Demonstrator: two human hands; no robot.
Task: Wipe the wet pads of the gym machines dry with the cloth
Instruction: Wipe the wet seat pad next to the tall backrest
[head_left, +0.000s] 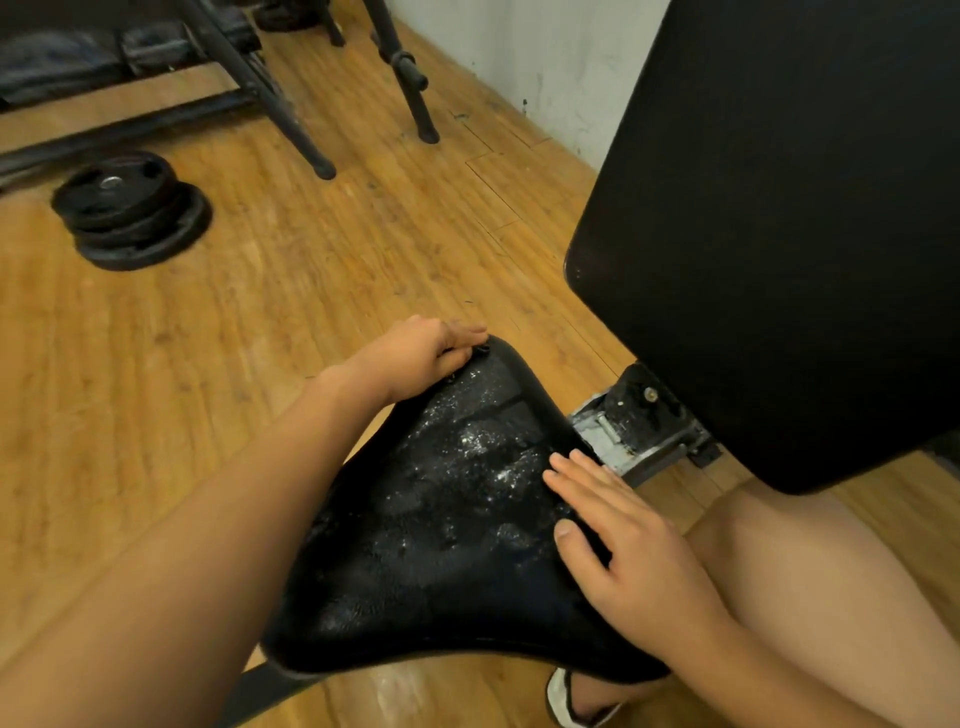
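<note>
Currently | seat pad (441, 545) long axis runs away | left hand (415, 358) grips far tip | right hand (623, 535) flat, fingers together, nearer | cloth unseen

The left forearm (208, 519) is stretched forward and up from the lower left, bare, with the wrist held nearly straight. The left hand (421, 353) is seen from the back, its fingers curled over the far corner of the seat pad (441, 545). The right hand (623, 535) is laid flat on the pad's right edge, palm down, with the fingers straight and close together and the thumb spread apart toward the left.
</note>
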